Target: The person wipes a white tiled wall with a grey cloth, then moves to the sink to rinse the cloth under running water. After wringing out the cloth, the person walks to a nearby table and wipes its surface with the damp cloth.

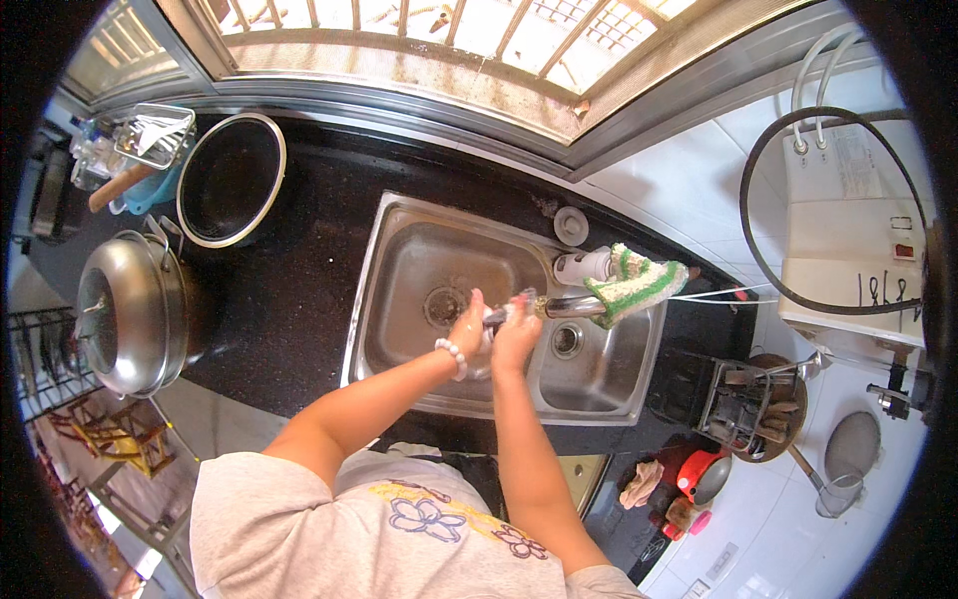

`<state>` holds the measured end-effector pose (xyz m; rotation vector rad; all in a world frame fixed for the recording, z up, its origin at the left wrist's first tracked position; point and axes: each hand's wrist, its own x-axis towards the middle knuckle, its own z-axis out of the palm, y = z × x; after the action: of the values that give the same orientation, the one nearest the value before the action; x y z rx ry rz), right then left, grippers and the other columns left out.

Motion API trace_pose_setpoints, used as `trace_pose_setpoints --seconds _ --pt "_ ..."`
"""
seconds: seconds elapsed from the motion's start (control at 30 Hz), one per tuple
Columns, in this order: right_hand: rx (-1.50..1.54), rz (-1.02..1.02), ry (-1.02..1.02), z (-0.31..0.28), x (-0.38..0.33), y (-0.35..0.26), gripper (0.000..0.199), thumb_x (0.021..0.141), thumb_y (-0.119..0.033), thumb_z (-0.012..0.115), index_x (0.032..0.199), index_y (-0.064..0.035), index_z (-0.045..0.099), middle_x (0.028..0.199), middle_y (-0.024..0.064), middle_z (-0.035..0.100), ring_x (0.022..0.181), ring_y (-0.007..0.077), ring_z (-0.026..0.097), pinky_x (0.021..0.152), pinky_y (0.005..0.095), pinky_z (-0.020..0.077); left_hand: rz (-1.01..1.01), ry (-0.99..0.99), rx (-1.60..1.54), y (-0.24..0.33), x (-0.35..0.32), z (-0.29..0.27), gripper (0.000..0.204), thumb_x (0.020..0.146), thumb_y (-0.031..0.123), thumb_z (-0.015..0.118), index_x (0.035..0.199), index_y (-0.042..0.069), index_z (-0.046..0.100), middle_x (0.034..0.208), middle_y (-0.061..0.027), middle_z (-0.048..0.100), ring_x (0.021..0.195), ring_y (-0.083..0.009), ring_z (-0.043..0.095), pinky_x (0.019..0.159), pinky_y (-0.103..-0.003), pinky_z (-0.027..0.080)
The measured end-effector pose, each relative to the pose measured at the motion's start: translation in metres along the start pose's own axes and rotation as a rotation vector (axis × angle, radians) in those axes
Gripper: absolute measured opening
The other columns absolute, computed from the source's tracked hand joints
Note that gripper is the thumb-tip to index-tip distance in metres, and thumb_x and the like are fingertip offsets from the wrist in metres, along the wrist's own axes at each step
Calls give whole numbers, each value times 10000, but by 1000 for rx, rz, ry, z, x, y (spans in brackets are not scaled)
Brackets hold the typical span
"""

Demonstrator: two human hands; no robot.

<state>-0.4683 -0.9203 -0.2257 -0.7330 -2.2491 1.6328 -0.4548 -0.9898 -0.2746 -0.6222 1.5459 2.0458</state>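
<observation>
Both hands are close together over the sink, under the end of the metal faucet. My left hand, with a white bead bracelet at its wrist, has its fingers curled inward. Facing it, my right hand is also closed, just below the faucet's tip. A small dark thing shows between the hands; its kind is hidden by the fingers. Some blurred white, perhaps water or foam, lies around the fingers. Over the faucet hangs a green and white knitted cloth.
The smaller basin is on the right. Behind the faucet lie a white cylinder and a small round dish. Leftward stand a dark round pan and a lidded steel pot. A utensil rack stands at the right.
</observation>
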Motion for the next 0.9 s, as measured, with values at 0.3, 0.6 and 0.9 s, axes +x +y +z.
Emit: trace_pose_setpoints --seconds 0.3,0.6,0.9 --pt "621 466 -463 -12 27 7 423 945 -433 456 770 -54 527 742 55 573 722 146 533 665 288 428 -198 -440 -422 55 -55 -12 581 908 361 552 1374 97 327 1232 -85 516 1039 -171 546 787 -371 523" --pt "428 89 -549 -19 33 -5 265 919 -93 465 1152 17 526 1144 134 588 1024 195 568 913 315 431 177 -162 46 43 -22 -7 262 875 235 609 1028 22 599 825 -46 623 699 -102 552 596 -277 450" --pt "-142 -486 -315 -7 4 -32 202 879 -99 575 1061 -20 612 1069 116 617 1020 226 575 895 335 429 487 136 518 1 11 12 533 941 403 441 1167 -76 511 938 -246 615 826 -289 620 715 -369 482"
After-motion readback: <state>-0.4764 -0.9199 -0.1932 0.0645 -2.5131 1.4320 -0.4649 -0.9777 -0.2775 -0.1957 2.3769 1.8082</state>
